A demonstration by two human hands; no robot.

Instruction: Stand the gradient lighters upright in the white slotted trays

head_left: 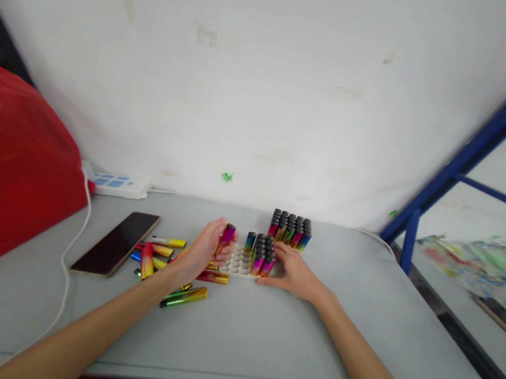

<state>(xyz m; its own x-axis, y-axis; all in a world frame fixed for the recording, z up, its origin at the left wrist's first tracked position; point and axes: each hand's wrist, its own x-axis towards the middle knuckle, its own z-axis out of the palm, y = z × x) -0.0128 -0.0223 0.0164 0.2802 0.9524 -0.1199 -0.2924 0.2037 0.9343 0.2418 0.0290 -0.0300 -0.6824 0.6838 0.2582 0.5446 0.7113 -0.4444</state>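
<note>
My left hand (210, 248) is closed around a magenta-and-dark lighter (227, 237), held upright with its black top showing. It hovers at the left side of a white tray with round holes (236, 261). Two columns of pink-purple lighters (258, 263) stand upright in the tray's right part, and a blue-and-gold lighter (250, 241) stands at its back. My right hand (290, 272) grips the tray's right side, thumb at the front corner and fingers against the lighters. Loose lighters (185, 297) in yellow, red, green and blue lie beneath and beside my left wrist.
Behind the tray stands a block of upright lighters (290, 230). A phone (116, 244) lies to the left, near a white cable (66, 274) and a power strip (120, 185). A red bag (6, 172) fills the far left. Blue metal framing (462, 168) borders the right.
</note>
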